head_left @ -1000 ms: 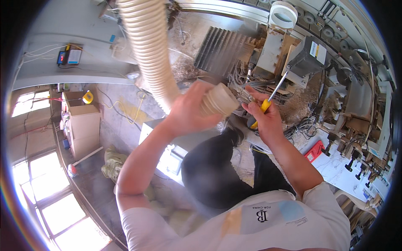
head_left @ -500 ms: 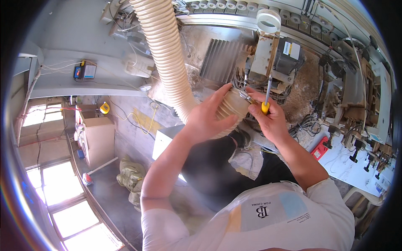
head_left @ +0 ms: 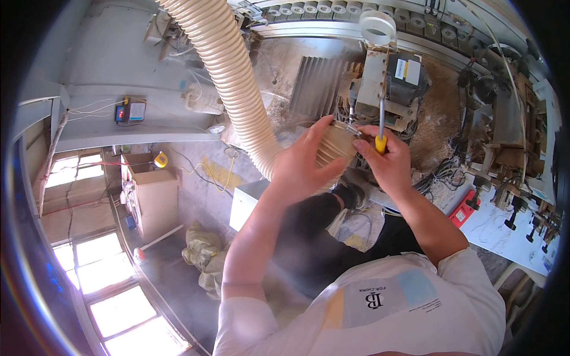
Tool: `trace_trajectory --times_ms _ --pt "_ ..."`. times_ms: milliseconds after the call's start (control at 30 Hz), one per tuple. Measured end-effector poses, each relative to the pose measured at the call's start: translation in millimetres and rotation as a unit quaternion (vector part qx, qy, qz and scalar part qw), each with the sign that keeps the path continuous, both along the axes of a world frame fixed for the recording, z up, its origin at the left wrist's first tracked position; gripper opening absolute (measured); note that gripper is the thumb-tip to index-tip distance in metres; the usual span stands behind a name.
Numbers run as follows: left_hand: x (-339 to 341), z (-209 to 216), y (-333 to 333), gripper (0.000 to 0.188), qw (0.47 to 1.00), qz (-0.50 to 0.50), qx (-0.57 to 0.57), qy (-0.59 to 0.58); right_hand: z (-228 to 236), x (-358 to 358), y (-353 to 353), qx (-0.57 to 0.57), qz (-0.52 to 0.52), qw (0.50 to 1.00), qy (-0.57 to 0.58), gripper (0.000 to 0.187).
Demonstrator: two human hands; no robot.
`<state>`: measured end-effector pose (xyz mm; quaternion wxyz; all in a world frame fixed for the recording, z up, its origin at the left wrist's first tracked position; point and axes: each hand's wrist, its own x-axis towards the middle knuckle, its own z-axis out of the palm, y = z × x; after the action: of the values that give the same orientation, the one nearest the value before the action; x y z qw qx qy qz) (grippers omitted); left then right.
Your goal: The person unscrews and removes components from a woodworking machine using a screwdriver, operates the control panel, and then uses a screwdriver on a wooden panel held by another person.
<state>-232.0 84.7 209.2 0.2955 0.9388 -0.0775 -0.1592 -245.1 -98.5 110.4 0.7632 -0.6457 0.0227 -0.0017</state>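
A cream ribbed hose (head_left: 228, 68) hangs from the top, bends, and brings its end up between my hands. My left hand (head_left: 297, 163) is wrapped around that end, thumb on the near side and fingers on the far side. A metal hose clamp (head_left: 352, 130) sits by the rim of the hose. My right hand (head_left: 393, 169) holds a screwdriver (head_left: 380, 143) by its yellow handle, its shaft pointing away from me. The thumb and fingertips of this hand reach toward the clamp; whether they press on it I cannot tell.
Beyond my hands stands a dusty machine with a dark motor (head_left: 408, 77) and a white ring (head_left: 377, 28). Loose black cables (head_left: 442, 177) lie to the right, near a white board (head_left: 484, 222) with a red case (head_left: 463, 209). A white box (head_left: 244, 204) stands below the hose.
The view has shifted slightly, so the surroundings at left appear further right. Both hands stay at the hose end, the right one still with the screwdriver.
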Motion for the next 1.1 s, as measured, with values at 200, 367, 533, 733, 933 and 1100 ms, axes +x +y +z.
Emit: trace_trajectory --times_ms 200,367,533,733,933,1100 --pt "10 0 -10 0.080 0.999 0.001 0.046 0.005 -1 14 -1 -0.045 0.012 0.998 0.038 0.023" --pt "17 -7 -8 0.081 0.999 0.020 0.037 0.005 -11 15 -2 -0.045 0.020 0.999 0.008 0.026" --pt "13 -22 -8 0.077 0.999 0.012 0.029 -0.028 -22 12 5 -0.047 0.018 0.999 -0.015 0.032" --pt "22 -18 -7 0.074 0.998 0.022 0.052 -0.036 -14 19 9 -0.115 0.003 0.991 -0.072 0.030" --pt "33 -22 4 0.073 0.992 0.082 -0.092 0.004 -25 28 9 -0.033 -0.004 0.998 -0.051 0.032" --pt "45 -24 7 0.071 0.945 0.125 -0.303 0.020 -32 26 8 -0.035 -0.013 0.995 -0.090 0.035"
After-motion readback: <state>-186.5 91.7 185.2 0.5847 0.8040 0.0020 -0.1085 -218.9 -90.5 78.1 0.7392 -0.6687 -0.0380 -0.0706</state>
